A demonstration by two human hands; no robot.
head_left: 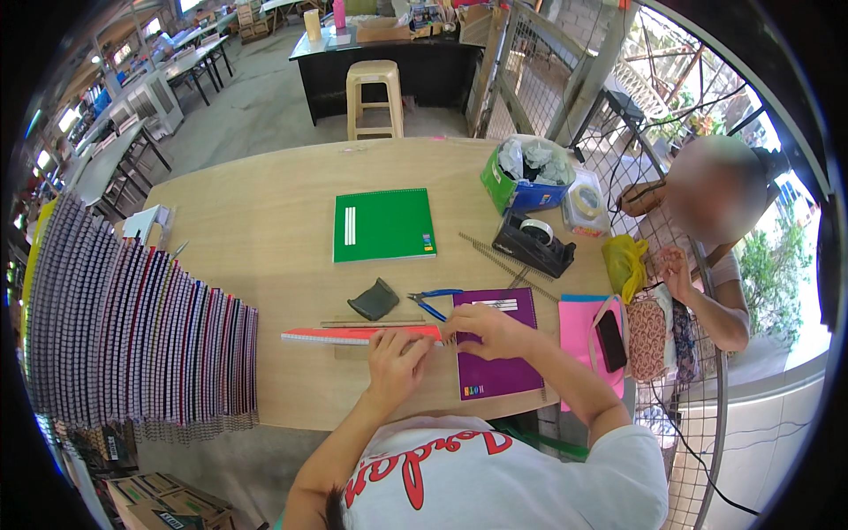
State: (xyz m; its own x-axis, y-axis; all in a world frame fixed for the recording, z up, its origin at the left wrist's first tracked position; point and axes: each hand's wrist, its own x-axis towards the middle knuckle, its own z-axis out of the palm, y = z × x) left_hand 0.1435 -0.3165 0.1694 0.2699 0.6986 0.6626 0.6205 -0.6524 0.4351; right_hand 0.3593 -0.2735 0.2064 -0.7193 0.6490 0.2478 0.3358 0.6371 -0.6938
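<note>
A red notebook point(360, 335) stands on its long edge near the table's front, its edge of pages turned toward me. My left hand point(395, 358) grips it near its right end with bent fingers. At that same end the fingers of my right hand point(486, 332) are pinched together; what is between them is too small to make out. Below my right hand lies a purple notebook point(502, 367). Blue-handled pliers point(430, 303) rest just beyond, beside a dark grey crumpled piece point(374, 300). Farther off lies a green notebook point(385, 225).
Tall stacks of spiral-bound notebooks point(141, 327) fill the left side. A black tape dispenser point(533, 244), loose wire spirals point(503, 261) and a box of plastic bags point(527, 174) sit at right. A phone point(610, 341) lies on pink sheets. Behind the wire mesh is another person point(720, 300).
</note>
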